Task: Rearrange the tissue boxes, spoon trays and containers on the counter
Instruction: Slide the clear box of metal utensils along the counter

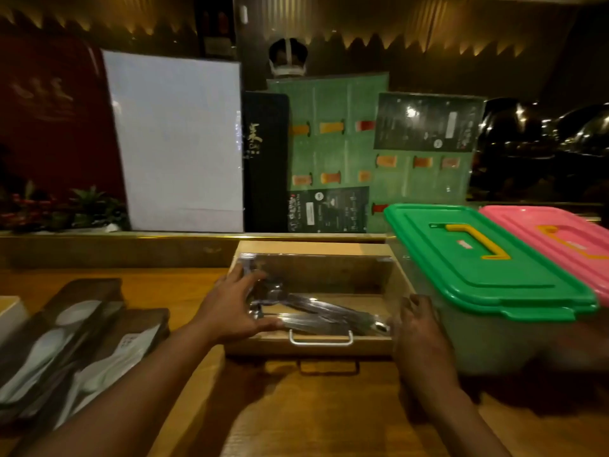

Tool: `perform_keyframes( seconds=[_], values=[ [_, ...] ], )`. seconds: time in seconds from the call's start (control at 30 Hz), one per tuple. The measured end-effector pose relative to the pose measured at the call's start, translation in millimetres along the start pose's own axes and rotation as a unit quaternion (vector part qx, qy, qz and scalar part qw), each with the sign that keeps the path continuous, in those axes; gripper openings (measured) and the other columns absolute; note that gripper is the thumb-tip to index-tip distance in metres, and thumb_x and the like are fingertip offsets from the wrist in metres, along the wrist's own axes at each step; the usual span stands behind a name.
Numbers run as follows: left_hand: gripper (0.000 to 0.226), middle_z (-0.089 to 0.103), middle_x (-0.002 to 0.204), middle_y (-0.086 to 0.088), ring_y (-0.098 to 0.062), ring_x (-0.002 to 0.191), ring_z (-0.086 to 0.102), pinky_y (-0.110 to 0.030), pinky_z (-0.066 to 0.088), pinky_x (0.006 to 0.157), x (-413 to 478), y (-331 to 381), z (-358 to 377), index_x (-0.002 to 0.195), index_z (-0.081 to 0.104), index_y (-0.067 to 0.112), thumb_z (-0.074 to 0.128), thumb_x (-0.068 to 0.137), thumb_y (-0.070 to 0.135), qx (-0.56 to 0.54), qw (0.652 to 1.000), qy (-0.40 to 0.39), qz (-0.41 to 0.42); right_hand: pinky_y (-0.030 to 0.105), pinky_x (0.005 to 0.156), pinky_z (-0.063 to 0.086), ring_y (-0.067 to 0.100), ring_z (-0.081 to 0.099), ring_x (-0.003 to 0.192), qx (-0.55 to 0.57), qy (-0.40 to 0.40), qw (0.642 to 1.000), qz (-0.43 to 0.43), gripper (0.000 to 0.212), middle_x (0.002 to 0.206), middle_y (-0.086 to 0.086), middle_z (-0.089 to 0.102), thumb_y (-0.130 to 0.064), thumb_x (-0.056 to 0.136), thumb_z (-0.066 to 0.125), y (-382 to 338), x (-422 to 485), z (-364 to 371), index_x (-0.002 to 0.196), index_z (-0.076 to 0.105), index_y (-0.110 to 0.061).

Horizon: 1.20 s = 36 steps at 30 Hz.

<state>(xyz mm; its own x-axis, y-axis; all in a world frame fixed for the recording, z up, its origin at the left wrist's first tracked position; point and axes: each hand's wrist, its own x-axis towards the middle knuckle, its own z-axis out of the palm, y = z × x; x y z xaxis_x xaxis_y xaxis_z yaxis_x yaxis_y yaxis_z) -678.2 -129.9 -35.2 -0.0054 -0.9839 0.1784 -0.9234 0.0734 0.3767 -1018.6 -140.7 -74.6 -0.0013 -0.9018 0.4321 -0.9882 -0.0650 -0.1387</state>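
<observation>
Right now the wooden cutlery tray [316,344], clear-lidded and full of metal spoons [316,313], sits near the middle of the counter [329,417], close to its back ledge. The left hand [230,311] lies flat over the tray's left rim, fingers spread on the clear cover rather than curled shut. The right hand [420,331] presses against the tray's right side, wedged between it and the green-lidded container [487,268]; whether those fingers hook round the wall, I cannot tell. Together they bracket the tray, as if to slide or lift it.

Just beside the green one, towards the counter's right edge, stands a pink-lidded container [557,235], the two touching or nearly so. Over at the left edge lie two dark trays of white spoons [75,351], angled rather than squared to the counter. A pale box corner [10,315] shows beyond them; it may be a tissue box.

By my reckoning the job is midway: containers look parked, the wooden tray is in hand, the left trays remain unstraightened.
</observation>
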Motion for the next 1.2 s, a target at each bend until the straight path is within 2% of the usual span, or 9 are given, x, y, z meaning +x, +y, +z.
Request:
perform_keyframes(
  seconds=[0.1,0.27,0.37,0.43,0.57,0.67,0.73,0.87,1.2],
  values=[
    [0.109,0.022,0.163,0.001,-0.029,0.144,0.03,-0.046,0.039,0.11,-4,1,-7,0.147,0.035,0.042,0.069,0.054,0.087,-0.032,0.999,-0.017,0.003,0.045,0.101,0.046,0.035,0.044,0.126,-0.024,-0.012,1.0,0.003,0.045,0.137,0.018,0.047,-0.019,0.085,0.06,-5,-2,1,0.128,0.056,-0.007],
    [0.097,0.01,0.166,0.002,-0.024,0.149,0.022,-0.032,0.035,0.108,-16,-11,-21,0.149,0.037,0.036,0.082,0.067,0.06,-0.127,0.992,-0.017,0.017,0.049,0.103,0.043,0.041,0.042,0.13,0.016,-0.025,0.998,0.057,0.063,0.15,0.021,0.038,-0.033,0.084,0.067,-33,-16,-15,0.14,0.048,-0.013],
    [0.087,0.011,0.167,0.0,-0.025,0.151,0.015,-0.04,0.03,0.114,-27,-25,-31,0.148,0.035,0.04,0.082,0.075,0.047,-0.123,0.992,-0.016,0.014,0.05,0.1,0.047,0.041,0.043,0.13,0.042,-0.028,0.997,0.06,0.067,0.151,0.02,0.037,-0.039,0.083,0.068,-59,-29,-19,0.143,0.044,-0.021],
    [0.079,0.019,0.165,0.001,-0.026,0.15,0.02,-0.043,0.03,0.116,-32,-41,-32,0.148,0.039,0.038,0.079,0.079,0.046,-0.1,0.995,-0.023,0.017,0.05,0.104,0.044,0.041,0.038,0.133,0.047,-0.038,0.997,0.056,0.069,0.151,0.02,0.035,-0.049,0.085,0.064,-78,-34,-15,0.147,0.04,-0.028],
    [0.07,0.027,0.163,0.003,-0.026,0.146,0.032,-0.048,0.042,0.111,-37,-64,-27,0.148,0.04,0.036,0.071,0.087,0.043,-0.134,0.988,-0.061,0.044,0.052,0.108,0.038,0.044,0.032,0.137,0.034,-0.056,0.99,0.125,0.073,0.152,0.025,0.032,-0.062,0.087,0.056,-110,-24,-8,0.149,0.037,-0.03],
    [0.056,0.052,0.147,0.001,-0.019,0.13,0.052,-0.035,0.051,0.098,-33,-62,-23,0.143,0.049,0.03,0.069,0.091,0.032,-0.172,0.983,-0.028,0.051,0.052,0.104,0.042,0.042,0.038,0.133,0.064,-0.045,0.984,0.162,0.074,0.146,0.023,0.043,-0.063,0.083,0.059,-118,-17,-5,0.144,0.045,-0.025],
    [0.047,0.063,0.134,0.0,-0.015,0.119,0.059,-0.024,0.05,0.087,-29,-59,-21,0.137,0.056,0.026,0.068,0.092,0.027,-0.18,0.982,0.004,0.046,0.051,0.105,0.042,0.041,0.038,0.135,0.081,-0.04,0.98,0.177,0.075,0.15,0.023,0.04,-0.06,0.082,0.064,-120,-17,-5,0.145,0.045,-0.024],
    [0.043,0.067,0.129,-0.001,-0.016,0.115,0.061,-0.024,0.049,0.085,-24,-61,-18,0.134,0.06,0.023,0.069,0.092,0.024,-0.181,0.982,0.026,0.048,0.049,0.109,0.04,0.042,0.033,0.14,0.081,-0.042,0.976,0.196,0.076,0.159,0.023,0.023,-0.058,0.084,0.066,-125,-18,-6,0.149,0.041,-0.027],
    [0.042,0.07,0.124,0.0,-0.015,0.109,0.065,-0.026,0.052,0.084,-4,-69,-12,0.129,0.064,0.026,0.073,0.088,0.024,-0.194,0.979,0.033,0.048,0.054,0.108,0.04,0.042,0.026,0.144,0.094,-0.044,0.972,0.212,0.074,0.162,0.018,0.018,-0.054,0.084,0.068,-123,-4,2,0.147,0.041,-0.028]
  ],
)
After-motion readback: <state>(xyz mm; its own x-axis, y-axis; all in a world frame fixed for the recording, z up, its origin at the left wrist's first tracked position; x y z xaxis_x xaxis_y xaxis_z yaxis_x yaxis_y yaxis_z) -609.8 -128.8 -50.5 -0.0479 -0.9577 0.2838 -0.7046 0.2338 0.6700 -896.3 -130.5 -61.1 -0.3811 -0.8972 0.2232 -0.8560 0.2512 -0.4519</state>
